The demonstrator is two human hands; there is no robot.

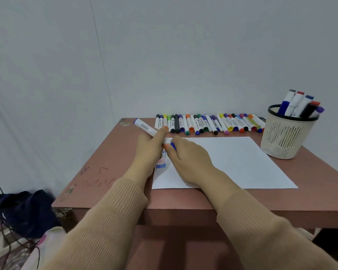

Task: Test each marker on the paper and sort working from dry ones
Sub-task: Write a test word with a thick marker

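We are working at reddish-brown counter [109,172], white paper sheet [232,162] lying on it. Left hand [150,147] is curling fingers [161,133] round white-barrelled plastic marker [146,128] above paper's left edge. Right hand [189,160] is pinching its blue cap [173,146]. We are judging marker light, stiff, slick: mid-barrel hold suiting best.

One head-worn view looks forward and down, close over the table [183,199]

Matt paper [232,162], prob. plastic basket [285,137]
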